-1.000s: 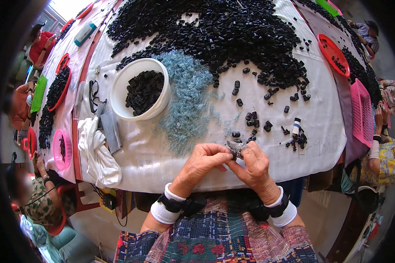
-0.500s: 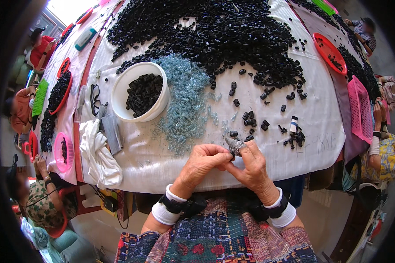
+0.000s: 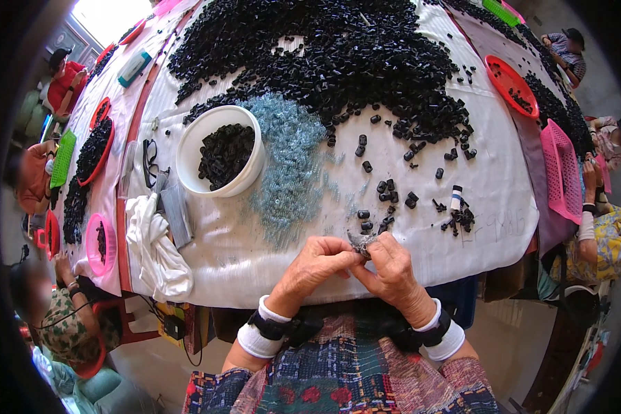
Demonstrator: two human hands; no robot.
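Close together near the table's front edge, my left hand point(image 3: 315, 271) and my right hand point(image 3: 391, 274) meet at the fingertips. My right fingers are closed on a small grey, rough-looking piece point(image 3: 360, 241), whose exact kind does not show. The left thumb and forefinger are pinched against it; whatever they hold is hidden. Just beyond my fingertips lie several small black plastic parts point(image 3: 366, 225). To the left of them spreads a pile of clear bluish small pieces point(image 3: 283, 165). A white tub point(image 3: 255, 165) holds more black parts.
A large heap of black parts point(image 3: 310, 62) covers the far table. White cloth point(image 3: 155, 252), eyeglasses point(image 3: 149, 162) and a grey flat packet point(image 3: 177, 214) lie left. A small white bottle point(image 3: 456, 197) stands right among black scraps. A pink basket point(image 3: 559, 172) and co-workers are beyond.
The grey piece has turned and sits lower between my fingers. Both hands stay pinched together in nearly the same place. The whole view has shifted slightly.
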